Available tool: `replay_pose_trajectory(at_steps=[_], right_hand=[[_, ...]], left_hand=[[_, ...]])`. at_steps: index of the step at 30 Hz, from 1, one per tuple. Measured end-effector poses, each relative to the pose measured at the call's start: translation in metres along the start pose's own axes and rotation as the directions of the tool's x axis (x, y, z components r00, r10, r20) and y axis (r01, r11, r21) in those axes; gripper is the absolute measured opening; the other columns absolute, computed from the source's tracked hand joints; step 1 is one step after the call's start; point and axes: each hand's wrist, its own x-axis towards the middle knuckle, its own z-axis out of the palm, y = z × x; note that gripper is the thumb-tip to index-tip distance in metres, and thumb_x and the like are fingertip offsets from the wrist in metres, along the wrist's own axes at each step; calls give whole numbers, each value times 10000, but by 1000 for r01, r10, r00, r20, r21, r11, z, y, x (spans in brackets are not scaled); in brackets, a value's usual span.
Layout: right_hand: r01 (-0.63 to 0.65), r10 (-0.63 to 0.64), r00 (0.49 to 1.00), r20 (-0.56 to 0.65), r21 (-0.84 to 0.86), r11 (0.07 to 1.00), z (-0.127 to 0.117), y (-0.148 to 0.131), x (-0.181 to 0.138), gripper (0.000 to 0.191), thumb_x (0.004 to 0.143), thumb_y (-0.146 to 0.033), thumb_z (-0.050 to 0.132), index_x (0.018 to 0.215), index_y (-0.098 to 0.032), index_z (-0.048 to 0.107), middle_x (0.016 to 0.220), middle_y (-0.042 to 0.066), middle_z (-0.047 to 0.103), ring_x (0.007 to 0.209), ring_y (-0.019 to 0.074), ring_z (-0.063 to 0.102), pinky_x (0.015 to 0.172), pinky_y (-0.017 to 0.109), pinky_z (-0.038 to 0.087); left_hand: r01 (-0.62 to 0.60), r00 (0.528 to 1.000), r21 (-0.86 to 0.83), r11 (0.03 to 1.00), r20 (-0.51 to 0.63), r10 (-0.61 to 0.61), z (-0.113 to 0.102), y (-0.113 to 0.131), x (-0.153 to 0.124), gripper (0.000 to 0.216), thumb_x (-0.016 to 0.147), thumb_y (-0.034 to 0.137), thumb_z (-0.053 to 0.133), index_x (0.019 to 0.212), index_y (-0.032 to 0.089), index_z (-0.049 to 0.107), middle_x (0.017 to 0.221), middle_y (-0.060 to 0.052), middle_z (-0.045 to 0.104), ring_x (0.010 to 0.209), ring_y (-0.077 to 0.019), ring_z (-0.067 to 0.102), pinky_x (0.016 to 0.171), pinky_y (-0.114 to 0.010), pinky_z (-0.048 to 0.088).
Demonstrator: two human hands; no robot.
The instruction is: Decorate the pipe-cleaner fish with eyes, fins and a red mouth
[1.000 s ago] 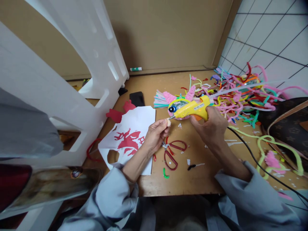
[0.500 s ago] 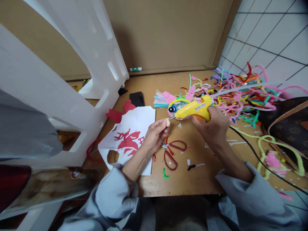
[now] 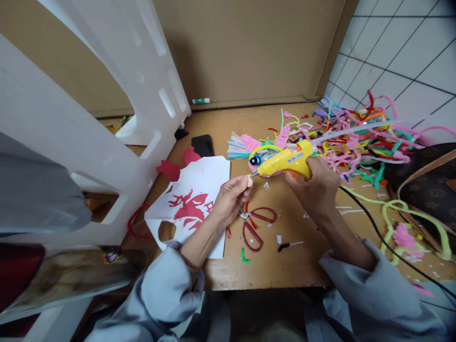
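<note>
My right hand (image 3: 315, 183) grips a yellow hot glue gun (image 3: 285, 160), a long clear glue stick (image 3: 359, 127) poking out of its back end. Its metal nozzle points left and meets a small cream-coloured piece (image 3: 250, 181), which my left hand (image 3: 233, 197) pinches between thumb and fingers. What that piece is made of I cannot make out. Behind the gun lies a craft fish (image 3: 261, 154) with a blue googly eye, pink fuzzy fins and a pastel tail, partly covered by the gun. Red-handled scissors (image 3: 261, 215) rest under my left hand, blades partly hidden.
White paper (image 3: 210, 180) with red cut-outs lies at left near a black phone (image 3: 202, 146). A pile of colourful pipe cleaners (image 3: 356, 137) fills the back right, beside a brown handbag (image 3: 423, 175). A black cord (image 3: 374, 225) crosses the right side. A white plastic frame (image 3: 142, 95) stands left.
Almost nothing differs. The glue gun and the small cream piece have shifted very slightly, with the nozzle still at the piece.
</note>
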Motion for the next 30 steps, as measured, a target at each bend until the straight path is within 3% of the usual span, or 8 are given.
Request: replay_pose_trajectory(at_steps=[15,23,30], right_hand=[[49,-48,998,-31,41,998,-2,0,2,149,722,-290,592,720,-246,449,669,-1,551,622,175,501,561,294,335],[-5,4,998,70,15,1000,-8,-1,4,177,736,-316,587,698,-254,425,666,7,544,632,180,489,566,296,334],[-14,12,997,79,20,1000,-10,-1,6,178,720,-310,574,684,-256,408,651,2,536,618,172,470,565,294,336]], left_hand=[[3,1000,3,1000,3,-3,1,1,0,389,609,435,895,681,130,665,659,21,551,531,-35,429,463,-159,303],[7,1000,6,1000,-7,-7,2,1,-1,350,618,390,890,678,131,663,658,19,545,537,-38,416,462,-165,293],[18,1000,10,1000,-11,-18,0,0,0,365,600,398,898,695,134,665,653,20,552,535,-41,421,462,-163,296]])
